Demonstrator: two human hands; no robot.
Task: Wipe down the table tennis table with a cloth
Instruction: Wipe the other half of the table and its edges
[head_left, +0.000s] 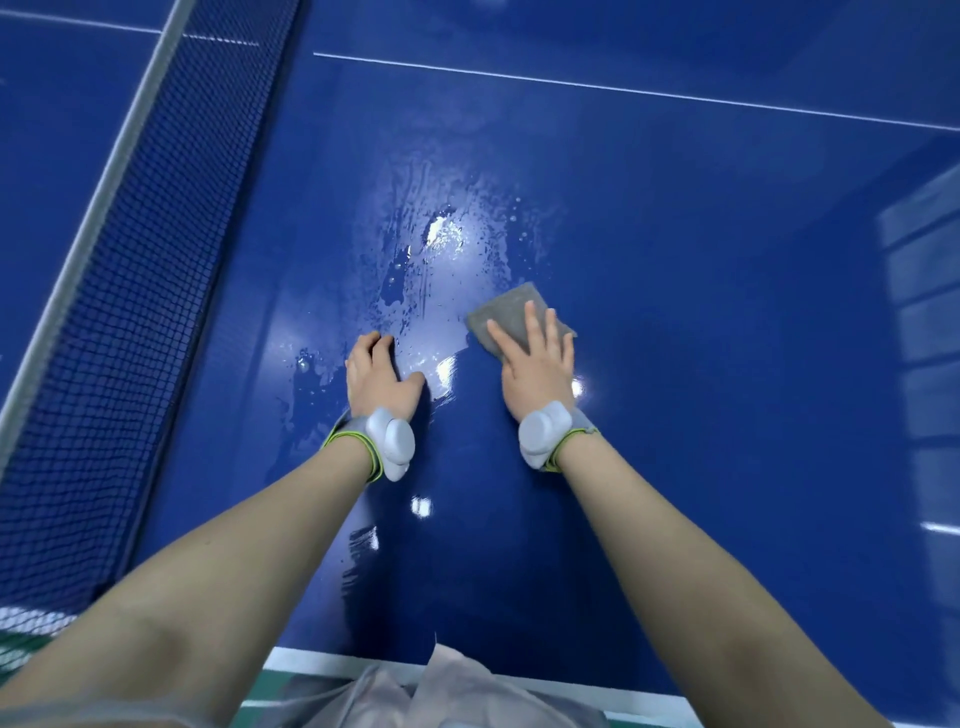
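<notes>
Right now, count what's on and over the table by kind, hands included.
Hands: 2, left hand and right hand
Wrist bands: 2, left, right
Cloth: 1
Net: 1
Table: 1
Total: 7

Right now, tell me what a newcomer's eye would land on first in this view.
First, the glistening wet patch in the middle of the blue table, streaked and beaded under the light. Just below it, the right hand presses flat on a grey cloth, while the left hand rests on the table beside the wet area. At the left, the dark net runs diagonally across the table.
</notes>
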